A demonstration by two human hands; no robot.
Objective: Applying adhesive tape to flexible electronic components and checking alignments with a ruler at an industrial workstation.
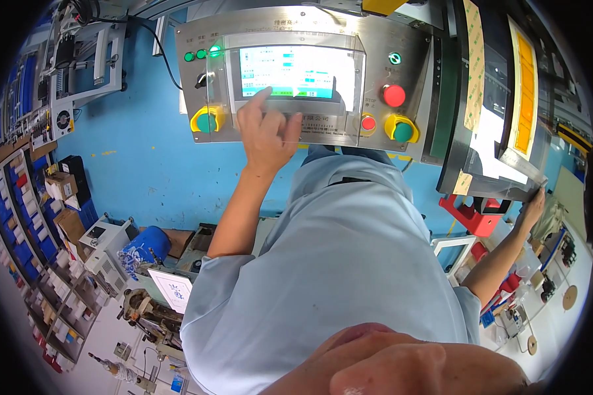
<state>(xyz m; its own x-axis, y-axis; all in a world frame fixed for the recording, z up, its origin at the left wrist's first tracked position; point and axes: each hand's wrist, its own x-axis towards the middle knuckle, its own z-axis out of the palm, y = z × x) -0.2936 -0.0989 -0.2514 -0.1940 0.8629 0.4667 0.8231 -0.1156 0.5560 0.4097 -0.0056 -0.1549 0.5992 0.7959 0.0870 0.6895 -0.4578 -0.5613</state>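
Observation:
My left hand (268, 135) reaches up to a lit touchscreen (286, 72) set in a metal control panel (375, 33). Its index finger stretches to the screen's lower edge, with the thumb apart and the other fingers loosely bent; nothing is in it. A clear cover (359, 85) surrounds the screen. On my far right, my right hand (533, 209) is at the lower corner of a black-framed panel (458, 178), beside a metal strip (523, 167). Its fingertips are partly hidden there, so I cannot make out whether they grip the edge.
The control panel carries a red push button (394, 96), a smaller red button (368, 123) and two green buttons in yellow guards (206, 122) (402, 131). A red bracket (477, 220) sits below the black-framed panel. Shelving with blue bins (30, 230) stands at left above the blue floor (138, 171).

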